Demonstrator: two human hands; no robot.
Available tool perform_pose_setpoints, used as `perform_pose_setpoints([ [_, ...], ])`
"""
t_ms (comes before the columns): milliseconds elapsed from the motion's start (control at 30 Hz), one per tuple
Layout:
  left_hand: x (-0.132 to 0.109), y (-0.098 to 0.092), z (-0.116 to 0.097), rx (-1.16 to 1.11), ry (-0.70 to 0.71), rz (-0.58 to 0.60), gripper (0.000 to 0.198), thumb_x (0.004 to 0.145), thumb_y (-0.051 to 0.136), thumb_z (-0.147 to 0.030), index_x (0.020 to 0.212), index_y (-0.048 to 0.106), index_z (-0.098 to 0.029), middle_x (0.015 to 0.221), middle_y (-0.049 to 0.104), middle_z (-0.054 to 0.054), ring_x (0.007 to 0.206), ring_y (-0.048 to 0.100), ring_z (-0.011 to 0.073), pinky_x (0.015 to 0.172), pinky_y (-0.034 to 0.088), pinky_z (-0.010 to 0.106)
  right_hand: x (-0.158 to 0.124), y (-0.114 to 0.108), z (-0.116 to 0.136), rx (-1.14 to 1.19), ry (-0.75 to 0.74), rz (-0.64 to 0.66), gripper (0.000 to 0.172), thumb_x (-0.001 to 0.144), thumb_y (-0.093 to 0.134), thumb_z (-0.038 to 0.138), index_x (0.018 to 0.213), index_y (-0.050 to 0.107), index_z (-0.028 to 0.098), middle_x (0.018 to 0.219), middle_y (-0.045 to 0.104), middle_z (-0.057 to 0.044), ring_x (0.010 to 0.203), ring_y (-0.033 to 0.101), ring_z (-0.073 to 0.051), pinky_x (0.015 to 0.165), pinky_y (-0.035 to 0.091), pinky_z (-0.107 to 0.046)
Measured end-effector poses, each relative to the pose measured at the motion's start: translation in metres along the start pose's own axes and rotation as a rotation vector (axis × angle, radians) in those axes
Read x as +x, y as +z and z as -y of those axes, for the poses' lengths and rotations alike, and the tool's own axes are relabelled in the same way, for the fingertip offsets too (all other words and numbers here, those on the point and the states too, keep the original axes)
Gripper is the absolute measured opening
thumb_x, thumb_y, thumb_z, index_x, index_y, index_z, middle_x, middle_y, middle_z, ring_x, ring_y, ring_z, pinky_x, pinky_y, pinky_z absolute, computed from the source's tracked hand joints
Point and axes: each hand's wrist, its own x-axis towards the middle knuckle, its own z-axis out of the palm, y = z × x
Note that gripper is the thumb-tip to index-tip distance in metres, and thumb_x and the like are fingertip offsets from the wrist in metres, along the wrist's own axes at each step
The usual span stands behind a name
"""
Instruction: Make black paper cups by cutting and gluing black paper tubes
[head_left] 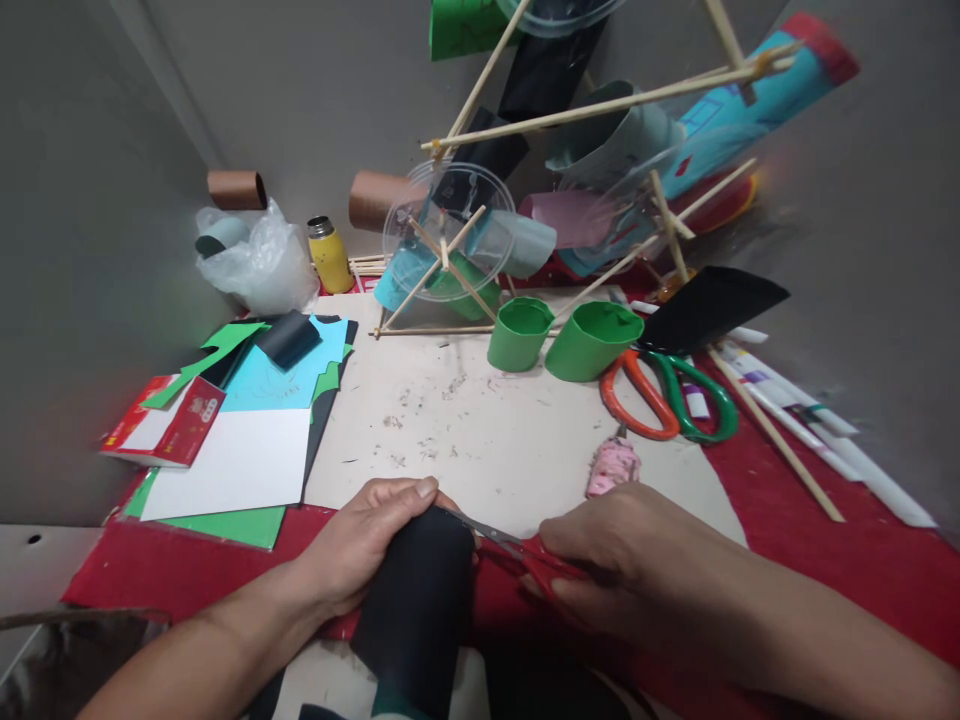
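Note:
A black paper tube is gripped near its far end by my left hand, thumb on top. My right hand holds red-handled scissors, fingers wrapped round the handles. The scissor blades point left and lie at the far rim of the tube. Whether they are cutting into the paper, I cannot tell. Beyond my right hand lies a lump wrapped in pink, with a dark tip. Two green paper tubes, one on the left and one on the right, stand farther back on the pale board.
Orange-handled and green-handled scissors lie at right, beside white rolls. A stick-and-plastic-disc frame stands at the back. Coloured paper, a red box, a plastic bag and a yellow bottle are at left.

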Motion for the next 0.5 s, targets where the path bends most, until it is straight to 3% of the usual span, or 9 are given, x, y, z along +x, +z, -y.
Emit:
perform_pose_setpoints([
  [167,-0.0005,-0.0005,0.0003,0.020,-0.034,-0.044,0.046,0.086,0.064,-0.057,0.083,0.078,-0.013,0.071,0.073,0.010,0.065,0.065,0.0165,0.069,0.048,0.027,-0.0003,-0.0057,0.0070,0.004,0.088,0.058,0.013,0.075,0.061,0.021,0.064,0.054,0.020,0.051,0.048,0.005,0.046,0.034,-0.010,0.048,0.017,-0.025],
  [500,0.0003,-0.0039,0.0032,0.116,-0.037,-0.009,0.050,0.089,0.060,-0.059,0.087,0.080,-0.013,0.073,0.072,0.010,0.062,0.063,0.0151,0.063,0.045,0.024,-0.0036,0.0018,0.0009,-0.042,0.066,0.028,0.014,0.076,0.060,0.023,0.063,0.060,0.020,0.050,0.049,0.004,0.045,0.030,-0.009,0.048,0.015,-0.027],
])
